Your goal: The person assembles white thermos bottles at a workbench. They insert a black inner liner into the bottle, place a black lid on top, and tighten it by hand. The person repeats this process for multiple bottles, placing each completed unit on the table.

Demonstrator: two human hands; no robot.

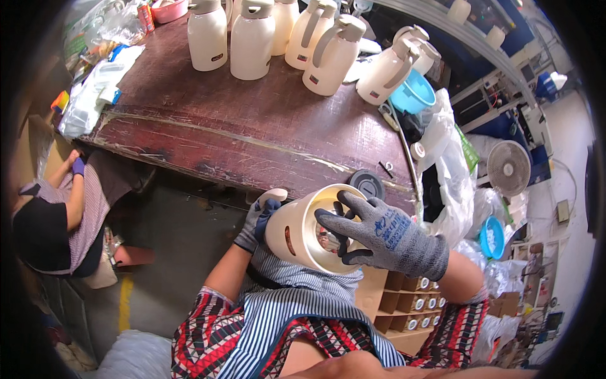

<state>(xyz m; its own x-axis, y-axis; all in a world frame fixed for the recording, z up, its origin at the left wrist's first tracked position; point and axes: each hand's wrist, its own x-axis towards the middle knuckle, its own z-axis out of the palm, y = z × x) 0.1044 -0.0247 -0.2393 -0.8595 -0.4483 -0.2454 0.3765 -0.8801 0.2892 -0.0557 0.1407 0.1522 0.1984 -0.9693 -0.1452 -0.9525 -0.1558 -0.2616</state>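
Right hand in grey knit glove: fingers spread across mouth of cream cylindrical plastic jug; whether pinching inside, cannot tell. Left hand clamped at jug's handle side. Jug at dark-red wooden table's near edge, axis roughly left–right, mouth nearer right hand.

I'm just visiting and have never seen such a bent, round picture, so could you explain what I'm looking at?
There's no robot here: these are a person's own two hands, in grey gloves. The single picture comes from a wide fisheye camera worn on their head, looking down, so straight edges curve.

The left hand holds a cream jug tipped on its side. The right hand has its fingers at the open end; whether they grip anything inside is unclear.

On the dark red-brown table stand more jugs, and a black disc lies near the edge.
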